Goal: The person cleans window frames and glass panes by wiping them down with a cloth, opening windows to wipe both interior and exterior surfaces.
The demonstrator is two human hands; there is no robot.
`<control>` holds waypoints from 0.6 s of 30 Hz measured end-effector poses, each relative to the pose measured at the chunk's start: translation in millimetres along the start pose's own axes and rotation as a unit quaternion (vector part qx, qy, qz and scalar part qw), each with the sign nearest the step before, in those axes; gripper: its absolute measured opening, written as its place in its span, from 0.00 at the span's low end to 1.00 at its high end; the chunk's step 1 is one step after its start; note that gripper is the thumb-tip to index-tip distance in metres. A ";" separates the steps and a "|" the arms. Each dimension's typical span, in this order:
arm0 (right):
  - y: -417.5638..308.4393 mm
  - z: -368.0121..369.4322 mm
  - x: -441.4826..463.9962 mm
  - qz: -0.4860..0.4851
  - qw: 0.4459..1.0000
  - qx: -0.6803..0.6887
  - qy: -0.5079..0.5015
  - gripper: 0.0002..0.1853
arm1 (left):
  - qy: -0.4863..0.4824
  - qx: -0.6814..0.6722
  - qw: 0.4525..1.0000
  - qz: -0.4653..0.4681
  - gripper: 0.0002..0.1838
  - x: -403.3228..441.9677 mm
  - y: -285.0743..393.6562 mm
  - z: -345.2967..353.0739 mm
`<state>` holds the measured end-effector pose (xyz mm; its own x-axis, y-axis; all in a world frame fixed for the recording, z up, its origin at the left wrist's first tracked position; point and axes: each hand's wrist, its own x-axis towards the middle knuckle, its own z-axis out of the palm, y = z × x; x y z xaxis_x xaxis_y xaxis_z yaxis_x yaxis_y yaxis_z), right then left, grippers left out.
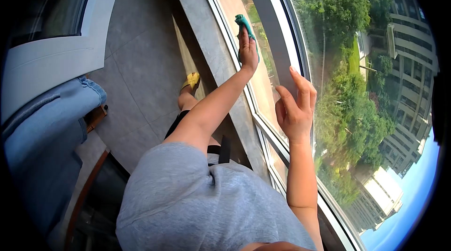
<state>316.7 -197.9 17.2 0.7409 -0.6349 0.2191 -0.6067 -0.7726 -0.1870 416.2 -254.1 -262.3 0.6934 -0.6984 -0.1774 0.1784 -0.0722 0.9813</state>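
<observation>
My left hand point(248, 54) reaches far forward, its fingers stretched along a teal cloth point(243, 20). The cloth lies between the palm and the window pane point(263, 49), beside the white window frame point(270, 21). Nearer to me, my right hand point(297, 108) is raised by the same frame, thumb and index finger apart and the other fingers bent. Nothing shows in it. Whether its fingertips touch the frame or the glass, I cannot tell.
A grey sill point(202, 21) runs below the window. A yellow slipper point(191, 81) is on my foot on the grey tiled floor point(127, 77). Blue denim clothing point(56, 115) hangs at the left, near a white-framed door or window point(61, 56). Trees point(347, 124) and buildings stand outside.
</observation>
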 end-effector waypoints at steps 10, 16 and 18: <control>-0.9 -3.1 3.3 0.006 1.000 0.002 -0.025 0.14 | 0.044 -0.018 0.994 0.102 0.30 369.7 -1.9 -72.6; -2.5 -1.5 6.0 0.012 1.000 -0.003 -0.022 0.15 | 0.048 -0.025 0.997 0.064 0.30 350.7 -43.6 -66.9; -4.4 -2.3 6.4 0.016 1.000 0.001 -0.021 0.15 | 0.053 -0.029 0.997 0.053 0.30 310.7 -58.8 -54.3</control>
<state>323.5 -198.6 21.6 0.7329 -0.6582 0.1722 -0.6297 -0.7521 -0.1947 659.0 -428.2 -379.2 0.7791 -0.6212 -0.0837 0.1389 0.0408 0.9895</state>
